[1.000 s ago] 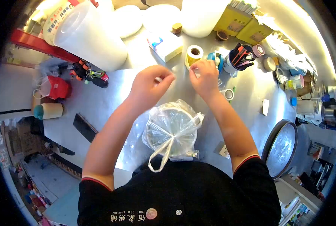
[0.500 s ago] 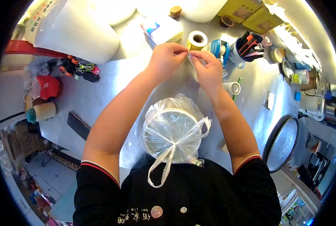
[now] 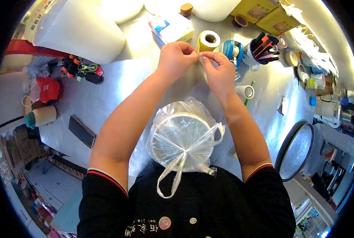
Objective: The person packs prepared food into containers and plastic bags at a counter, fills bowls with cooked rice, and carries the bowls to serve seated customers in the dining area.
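Note:
My left hand (image 3: 177, 60) is closed in a pinch, its fingertips meeting those of my right hand (image 3: 217, 72). My right hand pinches too, and a thin pale strip (image 3: 204, 73) hangs along its inner side. Whatever the left fingertips grip is too small to make out. Just beyond my fingers stands a roll of yellow-edged labels (image 3: 209, 41). Close to my body sits a round tub in a knotted clear plastic bag (image 3: 183, 139), its handle loops sticking out. Neither hand touches it.
Right of the label roll are a blue tape dispenser (image 3: 233, 53) and a cup of pens and cutters (image 3: 260, 51). A clear tape roll (image 3: 246, 92) lies near my right wrist. A tissue pack (image 3: 172, 28), large white containers (image 3: 79, 33) and a round tray (image 3: 295, 151) surround the metal table.
My hands stay pinched together in almost the same place, the left shifted very slightly. The view has moved a little; the bagged tub has not visibly been touched.

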Demonstrator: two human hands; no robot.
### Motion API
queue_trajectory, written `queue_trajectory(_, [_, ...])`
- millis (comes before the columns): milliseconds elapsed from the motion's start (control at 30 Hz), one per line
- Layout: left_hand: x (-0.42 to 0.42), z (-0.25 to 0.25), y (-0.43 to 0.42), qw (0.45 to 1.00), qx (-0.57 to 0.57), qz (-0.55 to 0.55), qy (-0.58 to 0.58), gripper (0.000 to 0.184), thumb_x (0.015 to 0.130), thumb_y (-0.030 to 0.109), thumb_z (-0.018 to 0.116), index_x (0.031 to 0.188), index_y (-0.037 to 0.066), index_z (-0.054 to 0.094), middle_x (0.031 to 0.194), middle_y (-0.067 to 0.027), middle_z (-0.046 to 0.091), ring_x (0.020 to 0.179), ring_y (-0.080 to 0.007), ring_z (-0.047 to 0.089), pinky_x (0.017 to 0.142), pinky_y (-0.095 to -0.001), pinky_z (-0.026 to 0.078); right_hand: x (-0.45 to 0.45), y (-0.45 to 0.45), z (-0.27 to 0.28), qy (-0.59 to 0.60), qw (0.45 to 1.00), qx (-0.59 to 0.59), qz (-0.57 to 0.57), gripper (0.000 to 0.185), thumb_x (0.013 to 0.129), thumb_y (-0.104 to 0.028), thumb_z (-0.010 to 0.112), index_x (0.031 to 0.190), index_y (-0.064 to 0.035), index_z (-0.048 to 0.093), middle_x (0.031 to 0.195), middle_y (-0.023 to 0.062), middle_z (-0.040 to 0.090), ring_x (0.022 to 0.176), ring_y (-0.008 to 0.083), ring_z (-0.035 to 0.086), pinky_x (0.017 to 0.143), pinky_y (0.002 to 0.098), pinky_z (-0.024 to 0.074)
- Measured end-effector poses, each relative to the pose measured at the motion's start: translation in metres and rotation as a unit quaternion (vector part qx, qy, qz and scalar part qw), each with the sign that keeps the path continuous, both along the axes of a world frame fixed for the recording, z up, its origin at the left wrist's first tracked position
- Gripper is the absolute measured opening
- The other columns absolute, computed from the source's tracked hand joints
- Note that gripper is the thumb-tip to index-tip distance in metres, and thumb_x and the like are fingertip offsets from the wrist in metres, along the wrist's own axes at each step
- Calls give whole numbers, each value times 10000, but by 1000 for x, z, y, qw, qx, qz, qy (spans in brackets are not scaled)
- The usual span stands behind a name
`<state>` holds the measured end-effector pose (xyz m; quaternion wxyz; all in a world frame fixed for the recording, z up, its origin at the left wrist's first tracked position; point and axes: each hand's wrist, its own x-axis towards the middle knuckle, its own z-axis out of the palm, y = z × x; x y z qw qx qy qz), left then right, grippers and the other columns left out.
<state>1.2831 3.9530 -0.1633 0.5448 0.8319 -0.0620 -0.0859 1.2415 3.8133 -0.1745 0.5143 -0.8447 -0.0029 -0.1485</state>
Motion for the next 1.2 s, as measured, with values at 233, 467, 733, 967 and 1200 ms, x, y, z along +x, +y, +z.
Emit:
queue_trajectory(233, [-8,-9,-6,994,-104,22,5,185,709,153,666,799,-9,671,725,-99,665,631,-134,620,605,-250,489,-1,2,-2,68,993,94,-33,127,778,-79,598,871,-15,658,820,118,635,748,193,605,692,268,458])
queue_trajectory(467, [-9,-7,-3,996,-87,20,-9,178,758,146,660,865,4,676,751,-63,665,662,-90,602,612,-211,470,-1,3,6,31,998,56,22,160,786,-46,572,915,-24,664,863,95,634,759,156,594,686,241,451])
queue_trajectory(733, [-9,-1,-4,998,-7,40,-44,145,739,123,643,787,-12,663,685,-68,654,628,-99,604,589,-214,464,-3,4,1,45,998,50,7,161,773,-44,582,910,-14,660,846,111,631,748,174,605,695,253,462])
queue_trajectory(967, [-23,-23,38,865,-337,272,253,109,773,73,578,807,-25,547,774,-107,606,684,-160,606,576,-228,457,-1,-4,1,62,987,114,-95,138,754,-60,611,872,2,648,812,111,631,721,191,609,681,283,474])
queue_trajectory(1200, [-96,48,78,893,-333,301,-24,39,760,22,582,793,9,566,819,-98,608,750,-181,597,660,-263,464,-38,16,86,-3,999,47,-6,165,770,-147,657,844,-1,658,761,101,628,642,136,571,616,240,449])
